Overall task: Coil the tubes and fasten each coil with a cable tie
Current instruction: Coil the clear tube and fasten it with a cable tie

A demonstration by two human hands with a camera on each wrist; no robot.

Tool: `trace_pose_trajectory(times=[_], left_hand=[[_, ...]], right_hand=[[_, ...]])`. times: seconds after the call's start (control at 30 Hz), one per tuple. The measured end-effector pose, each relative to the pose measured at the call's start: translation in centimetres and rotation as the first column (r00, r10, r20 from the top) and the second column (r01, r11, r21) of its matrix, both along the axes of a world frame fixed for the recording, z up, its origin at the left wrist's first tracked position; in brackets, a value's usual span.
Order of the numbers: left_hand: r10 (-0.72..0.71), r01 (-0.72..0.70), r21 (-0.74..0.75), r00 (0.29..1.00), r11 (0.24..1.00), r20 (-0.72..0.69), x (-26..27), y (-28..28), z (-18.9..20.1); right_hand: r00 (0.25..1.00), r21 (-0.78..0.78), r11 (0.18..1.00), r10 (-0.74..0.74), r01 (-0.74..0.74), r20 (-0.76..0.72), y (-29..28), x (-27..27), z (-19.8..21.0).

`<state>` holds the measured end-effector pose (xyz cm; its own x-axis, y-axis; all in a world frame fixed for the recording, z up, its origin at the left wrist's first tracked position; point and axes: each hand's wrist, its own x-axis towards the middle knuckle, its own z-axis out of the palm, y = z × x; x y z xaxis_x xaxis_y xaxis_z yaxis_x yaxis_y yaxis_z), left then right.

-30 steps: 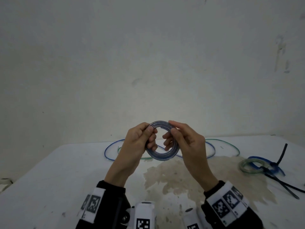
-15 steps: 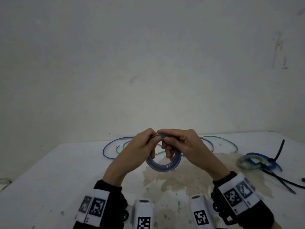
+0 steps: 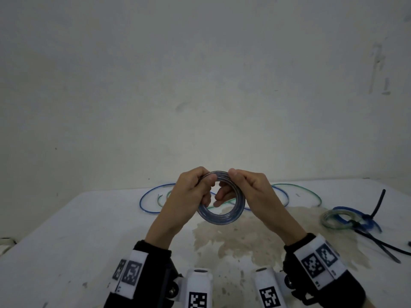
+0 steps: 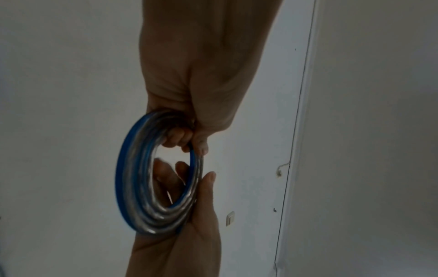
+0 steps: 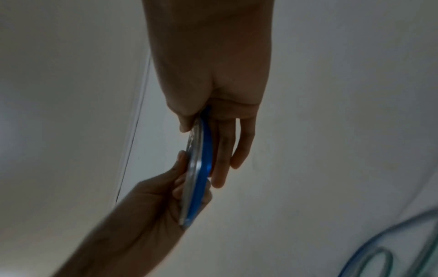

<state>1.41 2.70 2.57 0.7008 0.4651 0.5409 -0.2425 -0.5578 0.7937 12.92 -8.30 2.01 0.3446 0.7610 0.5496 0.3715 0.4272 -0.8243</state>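
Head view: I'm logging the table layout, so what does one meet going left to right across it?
Loose blue tube → left hand → coil held up in both hands → right hand → loose green tube → tied coils → black cable ties.

Both hands are raised in front of the chest, close together, forearms angling inward. The left hand point(image 3: 191, 192) curls its fingers and thumb in a pinch, while the right hand point(image 3: 251, 192) pinches with thumb above, fingers extended underneath.
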Motion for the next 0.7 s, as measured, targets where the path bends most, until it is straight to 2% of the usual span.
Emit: trace_pose_trajectory(times=[0.1, 0.17, 0.33, 0.4, 0.5, 0.57, 0.7], left_hand=[[0.012, -0.011, -0.05, 0.999, 0.999, 0.03, -0.1, -0.1, 0.2], [0.012, -0.008, -0.085, 0.998, 0.996, 0.054, -0.2, 0.0, 0.3], [0.036, -0.025, -0.142, 0.996, 0.99, 0.076, 0.2, 0.0, -0.2], [0.023, -0.012, -0.157, 0.997, 0.988, 0.07, 0.4, -0.2, -0.4], [-0.174, 0.167, -0.259, 0.985, 0.951, -0.003, 0.0, 0.1, -0.3], [-0.36, 0.317, -0.346, 0.93, 0.883, -0.068, -0.7, 0.2, -0.1], [-0.458, 0.385, -0.364, 0.878, 0.848, -0.14, -1.0, -0.1, 0.0]], right_hand=[[0.956, -0.067, 0.988, -0.119, 0.142, 0.268, -0.2, 0.6, 0.0], [0.938, -0.141, 0.977, -0.105, 0.16, 0.331, -0.3, 0.8, 0.0], [0.994, -0.208, 0.978, 0.044, -0.021, 0.104, -0.5, 0.5, 0.0], [0.989, -0.223, 0.975, 0.054, -0.023, 0.136, -0.8, 0.8, 0.2], [0.961, -0.281, 0.959, 0.042, 0.037, 0.272, -1.5, 1.6, 0.6], [0.938, -0.341, 0.939, 0.071, 0.052, 0.339, -2.0, 1.7, 1.0], [0.906, -0.43, 0.9, 0.119, 0.075, 0.407, -2.7, 1.8, 1.6]])
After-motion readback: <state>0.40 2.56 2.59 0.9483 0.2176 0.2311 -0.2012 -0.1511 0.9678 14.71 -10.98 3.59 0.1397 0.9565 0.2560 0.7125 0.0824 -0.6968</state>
